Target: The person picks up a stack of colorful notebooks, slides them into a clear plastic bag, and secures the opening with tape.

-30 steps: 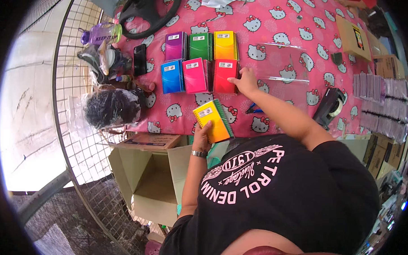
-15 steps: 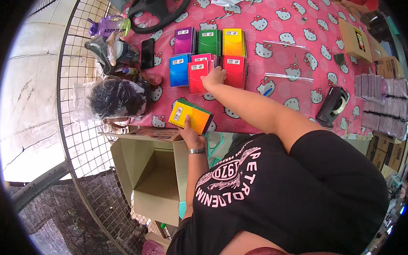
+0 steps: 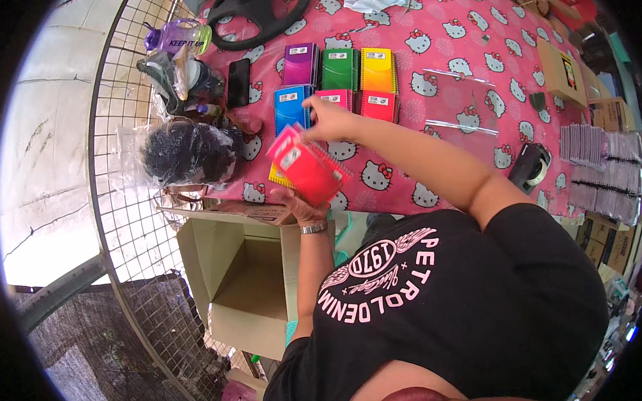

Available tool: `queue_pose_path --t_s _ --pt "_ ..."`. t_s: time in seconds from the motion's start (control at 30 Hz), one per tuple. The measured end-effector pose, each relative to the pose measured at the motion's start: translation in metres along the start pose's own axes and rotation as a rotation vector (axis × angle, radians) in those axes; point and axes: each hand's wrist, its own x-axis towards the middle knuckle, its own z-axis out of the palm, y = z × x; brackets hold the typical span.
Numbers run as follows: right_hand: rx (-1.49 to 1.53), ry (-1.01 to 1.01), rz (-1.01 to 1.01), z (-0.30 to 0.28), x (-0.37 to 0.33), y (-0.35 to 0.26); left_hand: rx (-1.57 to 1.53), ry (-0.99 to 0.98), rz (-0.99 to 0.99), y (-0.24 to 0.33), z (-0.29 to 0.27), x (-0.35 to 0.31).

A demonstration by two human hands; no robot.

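My left hand (image 3: pixel 306 209) is closed under a small tilted stack of spiral notebooks. A red notebook (image 3: pixel 311 174) lies on top, with pink at its upper edge and a yellow notebook (image 3: pixel 279 176) showing beneath. Just above the stack is my right hand (image 3: pixel 332 121), thumb and fingers apart, its thumb side at the stack's upper edge. Its fingertips are close to a blue notebook pile (image 3: pixel 288 106). Around it are pink (image 3: pixel 334 97) and red (image 3: pixel 379 106) piles. Behind these lie purple (image 3: pixel 299 65), green (image 3: pixel 339 69) and yellow (image 3: pixel 378 70) notebooks.
An open cardboard box (image 3: pixel 256 280) stands below the table's near left edge. On the pink tablecloth (image 3: pixel 405 169) are a phone (image 3: pixel 238 83), a black wrapped bundle (image 3: pixel 188 152), a steering wheel (image 3: pixel 258 22) and a tape dispenser (image 3: pixel 530 166). Bundled notebooks (image 3: pixel 603 169) sit at the right.
My right hand has moved left and nearer to me. The red notebook from the front pile now lies over the yellow stack in my left hand, baring the pink pile.
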Motion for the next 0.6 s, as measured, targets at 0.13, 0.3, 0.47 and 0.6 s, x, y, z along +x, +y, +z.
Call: queue_pose_path --t_s 0.13,0.3,0.47,0.6 --pt "-0.263 0.408 0.273 0.037 0.07 0.018 0.283 0.19 0.051 0.003 -0.021 -0.001" --pt "-0.367 0.598 0.384 0.069 0.097 0.026 0.212 0.263 0.015 -0.003 0.0 -0.034" --pt "-0.139 0.527 0.394 0.069 0.111 0.037 0.216 0.319 -0.027 -0.019 -0.004 -0.033" --pt "-0.318 0.697 0.412 0.077 0.097 0.035 0.223 0.361 -0.078 -0.022 -0.012 -0.033"
